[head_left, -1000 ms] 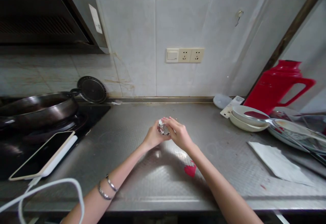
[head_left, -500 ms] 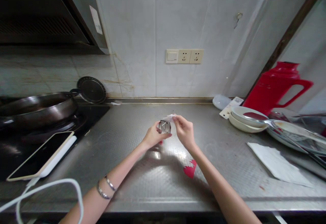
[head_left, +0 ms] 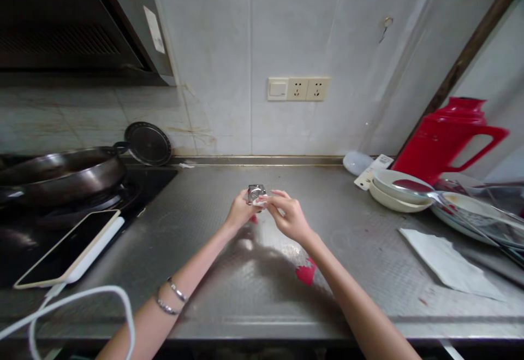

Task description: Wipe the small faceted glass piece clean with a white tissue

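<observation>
No writing can be read for certain: the white tag (head_left: pixel 373 172) beside the stacked bowls (head_left: pixel 401 190) bears small dark print, and the pale sticker (head_left: pixel 154 29) on the side of the range hood (head_left: pixel 57 27) is too small to make out. Both forearms reach forward from the near edge of the metal table (head_left: pixel 213 300) and converge around its middle, where the hands meet above the surface. The left hand (head_left: pixel 238 211) has its fingers closed around a small, shiny, clear-and-dark object (head_left: pixel 256 192); two silver bracelets (head_left: pixel 168 297) circle that forearm. The right hand (head_left: pixel 289 219) is bent inward at the wrist, its thumb and forefinger together on a thin white piece (head_left: pixel 260 201) against the near side of the object, with the other fingers loosely curled. A red patch (head_left: pixel 305 271) shows on the table beside the right forearm. To the left, a phone (head_left: pixel 67 251) lies by a pan (head_left: pixel 65 171) on the black hob (head_left: pixel 20 240), a white cable (head_left: pixel 123 294) near it. To the right, a folded white sheet (head_left: pixel 450 264) lies in front of the bowls, and a red flask (head_left: pixel 444 139) leans behind them.
</observation>
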### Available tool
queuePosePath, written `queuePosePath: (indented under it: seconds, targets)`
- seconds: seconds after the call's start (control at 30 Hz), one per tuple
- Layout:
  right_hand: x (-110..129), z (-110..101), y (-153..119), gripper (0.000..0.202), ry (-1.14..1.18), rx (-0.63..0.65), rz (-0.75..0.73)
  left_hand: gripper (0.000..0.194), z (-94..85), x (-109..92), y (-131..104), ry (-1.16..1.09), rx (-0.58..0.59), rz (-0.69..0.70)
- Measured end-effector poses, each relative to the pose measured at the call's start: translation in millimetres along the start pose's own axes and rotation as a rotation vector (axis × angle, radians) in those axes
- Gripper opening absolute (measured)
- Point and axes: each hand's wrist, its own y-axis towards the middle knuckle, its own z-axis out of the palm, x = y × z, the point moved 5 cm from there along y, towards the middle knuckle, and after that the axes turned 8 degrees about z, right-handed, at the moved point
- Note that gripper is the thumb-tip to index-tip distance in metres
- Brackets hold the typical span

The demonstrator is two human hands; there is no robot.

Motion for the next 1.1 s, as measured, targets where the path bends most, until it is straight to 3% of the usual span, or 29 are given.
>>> queuePosePath:
  seconds: [0.2, 0.43, 0.63, 0.7, 0.9, 1.0, 1.1]
  targets:
    - [-15, -20, 2, 0.029, 0.044, -0.215, 0.309, 0.062, 5.5, -1, -2, 0.036, 0.037, 0.047]
    - [-34, -16, 0, 0.036, 0.155, -0.313, 0.452, 0.067, 15.1, 1, -8, 0.025, 0.124, 0.074]
    - [-49, -30, -1, 0.040, 0.118, -0.503, 0.529, 0.072, 18.6, -3, -12, 0.024, 0.157, 0.104]
    - [-50, -26, 2, 0.040, 0.156, -0.433, 0.540, 0.072, 19.0, -3, -12, 0.017, 0.161, 0.103]
    - [-40, 4, 3, 0.038, 0.597, -0.006, 0.654, 0.072, 18.0, -5, -12, -0.012, 0.138, 0.109]
    - [-31, 9, 1, 0.046, 0.683, 0.098, 0.682, 0.070, 17.7, -5, -12, 0.004, 0.147, 0.094]
    - [-28, 9, 0, 0.049, 0.708, 0.120, 0.720, 0.068, 16.4, -4, -11, 0.063, 0.195, 0.098]
